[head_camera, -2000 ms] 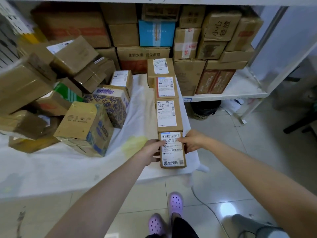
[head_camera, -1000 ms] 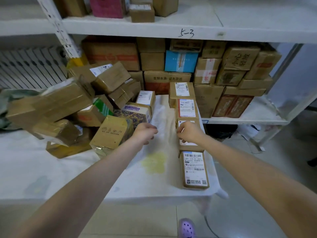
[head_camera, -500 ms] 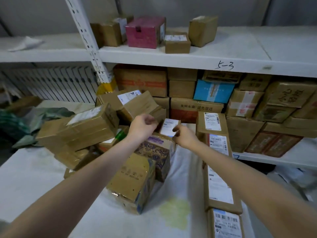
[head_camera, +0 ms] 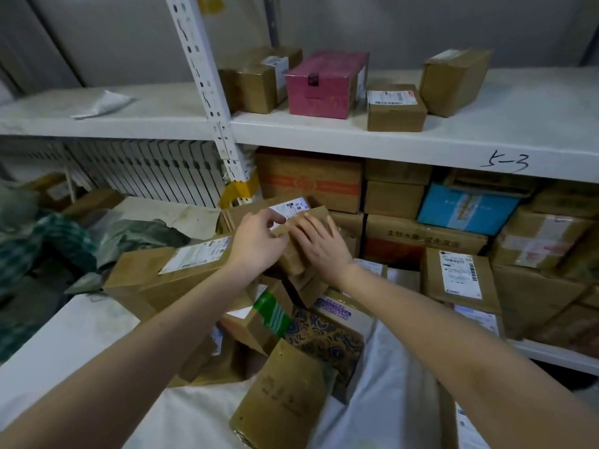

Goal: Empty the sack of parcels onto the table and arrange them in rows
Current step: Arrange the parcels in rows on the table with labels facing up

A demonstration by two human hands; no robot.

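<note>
A pile of brown cardboard parcels sits on the white-covered table (head_camera: 64, 335). Both hands are on the topmost parcel (head_camera: 291, 205), a brown box with a white label, at the back of the pile. My left hand (head_camera: 259, 241) pinches its near edge. My right hand (head_camera: 319, 244) lies over its right side with fingers spread around it. Below are a long labelled box (head_camera: 168, 270), a green-striped box (head_camera: 272, 312), a patterned blue box (head_camera: 324, 338) and a plain brown box (head_camera: 285, 393). A row of labelled parcels (head_camera: 457, 277) runs along the table's right side. A crumpled green sack (head_camera: 32, 241) lies at the left.
White metal shelving stands right behind the table, its post (head_camera: 207, 92) just left of the pile. The upper shelf holds a pink box (head_camera: 324, 85) and brown boxes. The lower shelf (head_camera: 551, 351) is packed with cartons, including a blue one (head_camera: 466, 205).
Both hands left the front parcel of the right-hand row, travelled to the back of the pile and took hold of the top parcel. The view lifted from the floor to the shelves.
</note>
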